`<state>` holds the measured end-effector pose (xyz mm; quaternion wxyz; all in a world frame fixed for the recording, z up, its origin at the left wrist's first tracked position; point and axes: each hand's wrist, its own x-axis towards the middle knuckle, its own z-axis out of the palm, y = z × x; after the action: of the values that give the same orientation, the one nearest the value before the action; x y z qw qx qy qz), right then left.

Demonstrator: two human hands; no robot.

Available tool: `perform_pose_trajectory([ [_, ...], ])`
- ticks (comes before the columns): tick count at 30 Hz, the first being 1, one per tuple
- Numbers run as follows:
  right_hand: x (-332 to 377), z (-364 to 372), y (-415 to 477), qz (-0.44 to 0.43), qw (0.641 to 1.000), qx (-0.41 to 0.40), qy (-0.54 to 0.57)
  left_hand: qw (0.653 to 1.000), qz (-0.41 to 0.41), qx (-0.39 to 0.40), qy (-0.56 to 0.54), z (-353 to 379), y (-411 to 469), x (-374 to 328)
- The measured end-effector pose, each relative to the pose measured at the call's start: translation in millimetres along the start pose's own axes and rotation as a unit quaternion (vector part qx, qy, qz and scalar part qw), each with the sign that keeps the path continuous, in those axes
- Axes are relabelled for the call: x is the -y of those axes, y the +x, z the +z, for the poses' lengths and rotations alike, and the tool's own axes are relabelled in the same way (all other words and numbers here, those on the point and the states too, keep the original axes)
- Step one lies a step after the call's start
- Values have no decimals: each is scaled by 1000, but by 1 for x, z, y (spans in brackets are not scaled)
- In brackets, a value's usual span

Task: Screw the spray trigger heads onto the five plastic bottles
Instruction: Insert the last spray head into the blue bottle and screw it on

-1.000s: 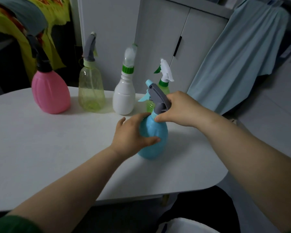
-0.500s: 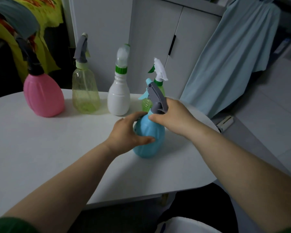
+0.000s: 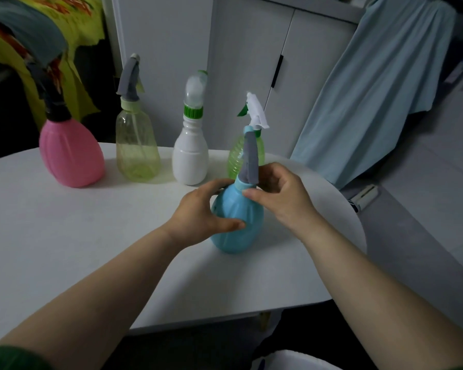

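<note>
A blue bottle (image 3: 238, 225) stands upright on the white table (image 3: 91, 236), with a grey trigger head (image 3: 250, 161) on its neck. My left hand (image 3: 201, 212) wraps the bottle's body. My right hand (image 3: 281, 193) pinches the blue collar at the base of the trigger head. Behind stand a pink bottle (image 3: 71, 153) with a black head, a clear yellowish bottle (image 3: 137, 148) with a grey head, a white bottle (image 3: 190, 156) with a clear cap, and a green ribbed bottle (image 3: 237, 156) with a white head, partly hidden by the grey trigger.
A white cabinet (image 3: 251, 62) stands behind the table. A light blue cloth (image 3: 380, 89) hangs at the right. Yellow-green fabric (image 3: 72, 30) drapes at the back left. The table's rounded edge (image 3: 358, 236) lies close to my right forearm.
The grey trigger head has turned on the blue bottle, its nozzle now pointing away from me. My right hand has shifted its grip down to the collar.
</note>
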<state>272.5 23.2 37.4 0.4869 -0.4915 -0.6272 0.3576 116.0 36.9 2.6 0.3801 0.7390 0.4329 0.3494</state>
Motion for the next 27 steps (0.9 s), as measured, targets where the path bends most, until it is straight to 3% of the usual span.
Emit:
perform_pose_trajectory([
  [4, -9, 14, -1, -19, 998, -53, -6, 1000, -3, -8, -5, 1, -1, 1],
  [11, -10, 4, -5, 7, 998, 45, 37, 1000, -2, -5, -11, 0, 0, 3],
  [19, -21, 28, -8, 4, 994, -77, 77, 1000, 5, -4, -17, -1, 0, 3],
  [24, -22, 31, -7, 27, 997, -37, 62, 1000, 12, -8, -20, -1, 1, 4],
  [27, -22, 35, -3, 26, 995, -80, 60, 1000, 13, -8, -19, -3, 3, 6],
])
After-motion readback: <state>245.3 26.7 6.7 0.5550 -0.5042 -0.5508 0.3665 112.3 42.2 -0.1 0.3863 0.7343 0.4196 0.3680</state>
